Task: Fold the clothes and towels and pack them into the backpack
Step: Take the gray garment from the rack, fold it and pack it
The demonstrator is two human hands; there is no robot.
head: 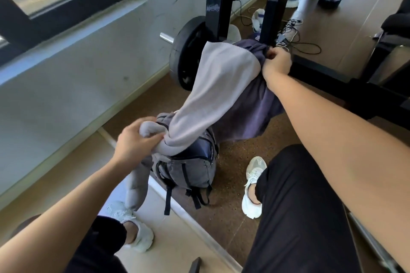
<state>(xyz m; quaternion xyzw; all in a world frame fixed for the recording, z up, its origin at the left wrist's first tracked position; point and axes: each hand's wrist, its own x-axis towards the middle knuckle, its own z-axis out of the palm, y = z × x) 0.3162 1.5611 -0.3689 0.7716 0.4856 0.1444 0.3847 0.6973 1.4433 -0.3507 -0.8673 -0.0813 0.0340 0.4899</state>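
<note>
Backpack [190,168] upright on floor [230,217] — grey towel [213,95] draped over it. Left hand [135,142] grips towel's bunched end; right hand [276,64] clutches purple garment [250,108] — both held taut.

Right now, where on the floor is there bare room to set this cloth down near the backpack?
The brown floor between the backpack and the right shoe is bare. So is the pale floor between the left shoe and the wall. Behind the backpack it is crowded: weight plate, rack post, cables.
</note>
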